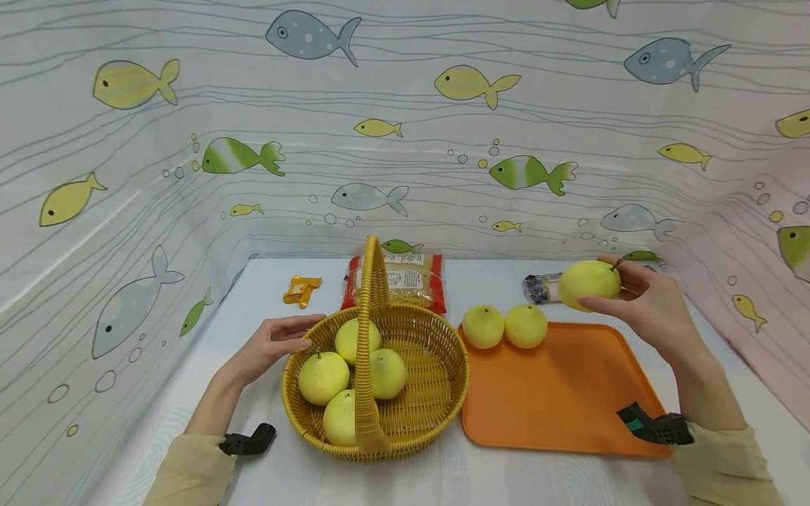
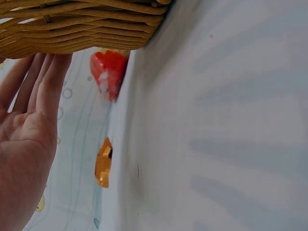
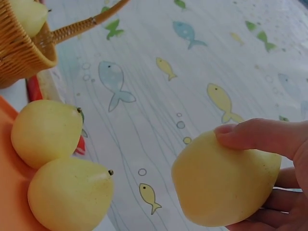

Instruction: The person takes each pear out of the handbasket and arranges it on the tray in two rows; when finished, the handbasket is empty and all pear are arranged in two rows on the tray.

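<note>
My right hand point(image 1: 654, 309) grips a pale yellow-green pear point(image 1: 590, 282) above the back right of the orange tray point(image 1: 557, 400). In the right wrist view the thumb lies over that pear point(image 3: 226, 180) and the fingers curl beneath it. Two more pears, one point(image 1: 484, 326) beside the other point(image 1: 526, 326), sit at the tray's back left corner. Several pears point(image 1: 323, 378) lie in the left part of the woven wicker basket point(image 1: 458, 379). My left hand point(image 1: 268, 348) touches the basket's left rim, its fingers fairly straight against the outer side in the left wrist view.
The basket's tall handle point(image 1: 363, 337) arches over its middle. Behind it lies a clear bag with red edges point(image 1: 436, 281). An orange-wrapped packet point(image 1: 301, 290) is at the back left, a dark and clear packet point(image 1: 541, 288) at the back right. Fish-patterned sheeting point(image 1: 405, 161) walls the table.
</note>
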`<move>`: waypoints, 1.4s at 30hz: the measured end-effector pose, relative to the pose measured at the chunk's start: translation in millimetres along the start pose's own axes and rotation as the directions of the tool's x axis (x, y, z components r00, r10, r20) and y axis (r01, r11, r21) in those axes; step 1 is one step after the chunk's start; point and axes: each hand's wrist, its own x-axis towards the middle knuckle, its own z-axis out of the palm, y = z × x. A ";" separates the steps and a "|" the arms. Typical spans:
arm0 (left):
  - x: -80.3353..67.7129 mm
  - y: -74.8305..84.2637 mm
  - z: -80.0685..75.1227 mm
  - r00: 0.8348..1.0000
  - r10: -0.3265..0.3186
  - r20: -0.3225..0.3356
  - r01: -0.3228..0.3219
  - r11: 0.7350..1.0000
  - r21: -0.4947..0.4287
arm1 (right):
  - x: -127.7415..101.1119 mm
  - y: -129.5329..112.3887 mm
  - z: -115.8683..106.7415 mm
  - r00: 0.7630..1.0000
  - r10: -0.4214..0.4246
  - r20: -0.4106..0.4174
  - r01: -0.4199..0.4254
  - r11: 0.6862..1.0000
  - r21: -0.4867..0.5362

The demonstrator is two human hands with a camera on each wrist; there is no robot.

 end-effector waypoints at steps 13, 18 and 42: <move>0.0 -0.5 -0.1 1.000 0.011 0.007 -0.011 1.000 0.000 | 5.1 13.6 0.8 0.999 0.029 0.030 -0.027 0.998 -0.056; 0.4 -1.7 -0.4 1.000 0.012 0.006 -0.013 1.000 0.007 | 7.8 19.6 3.0 0.997 0.027 0.068 -0.022 0.997 -0.081; 0.9 -3.4 -1.2 1.000 -0.002 -0.002 0.002 1.000 -0.003 | 18.5 59.4 13.3 0.939 0.124 0.320 -0.085 0.987 -0.134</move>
